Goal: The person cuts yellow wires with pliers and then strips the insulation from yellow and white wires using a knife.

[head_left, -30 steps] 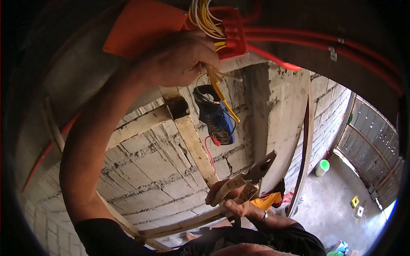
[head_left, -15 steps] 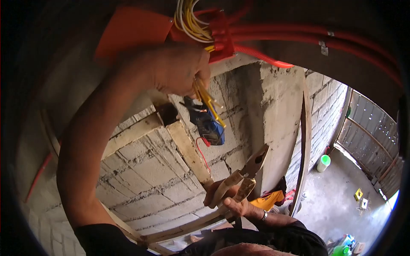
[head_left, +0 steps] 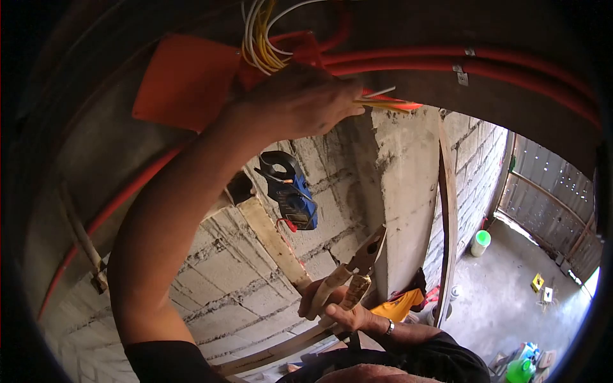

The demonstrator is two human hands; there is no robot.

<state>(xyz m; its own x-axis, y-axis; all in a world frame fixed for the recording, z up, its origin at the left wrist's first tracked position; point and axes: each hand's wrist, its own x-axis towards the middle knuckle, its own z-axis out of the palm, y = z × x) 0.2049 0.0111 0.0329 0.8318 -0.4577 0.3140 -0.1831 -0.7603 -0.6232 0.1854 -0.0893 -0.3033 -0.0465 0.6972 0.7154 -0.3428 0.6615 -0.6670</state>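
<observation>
Between ten and eleven o'clock, the orange cover plate (head_left: 185, 83); I would keep the raised forearm clear of its edge. Between eleven and twelve, a coil of yellow and white wire (head_left: 258, 45) gathered at the red box (head_left: 308, 51); its slack is best left unstrained. Near centre, the blue clamp meter (head_left: 297, 205), its support unclear to me; I would avoid snagging it. At twelve, my left hand (head_left: 313, 102), fingers drawn narrow around the wire ends (head_left: 383, 105). Near six, my right hand (head_left: 332, 311), wrapped around the handles of the pliers (head_left: 364, 255), which stand at five with the nose toward one; whether the jaws are parted I cannot tell. Between one and two, the tips of the wire ends, slightly splayed and well apart from the pliers; in my judgement, a pinch nearer the tips would steady them, and any bite should come square to the strands, clear of the fingers.
</observation>
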